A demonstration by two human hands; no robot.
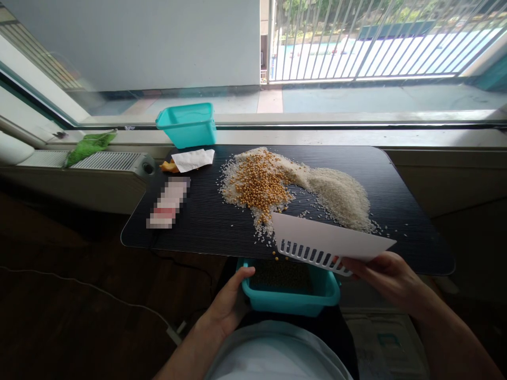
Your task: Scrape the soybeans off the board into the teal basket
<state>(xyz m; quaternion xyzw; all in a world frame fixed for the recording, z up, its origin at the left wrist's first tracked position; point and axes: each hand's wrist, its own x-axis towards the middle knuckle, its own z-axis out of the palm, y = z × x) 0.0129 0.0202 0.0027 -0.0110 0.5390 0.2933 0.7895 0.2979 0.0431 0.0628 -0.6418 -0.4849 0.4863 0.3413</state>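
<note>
My left hand (230, 300) grips the left rim of a teal plastic bin (291, 302) at my lap, thumb over the edge. Small greenish-brown grains (281, 276) lie inside it. In my right hand (390, 277) is a white slotted plastic scoop (332, 236), tilted above the table's front edge and partly over the bin. Its slots face toward me, and its far left corner is close to the grain pile. Yellow soybeans (261, 184) lie spread over white rice, joined on the right to a larger heap of rice (340, 196). A few soybeans sit at the table edge by the bin.
The grains lie on a black table (206, 227) by a window. A second teal bin (188, 126) stands at the back left. White tissue (193, 160), an orange item (168, 167) and a blurred-out object (168, 203) lie left. A green cloth (89, 146) rests on the radiator (114, 160).
</note>
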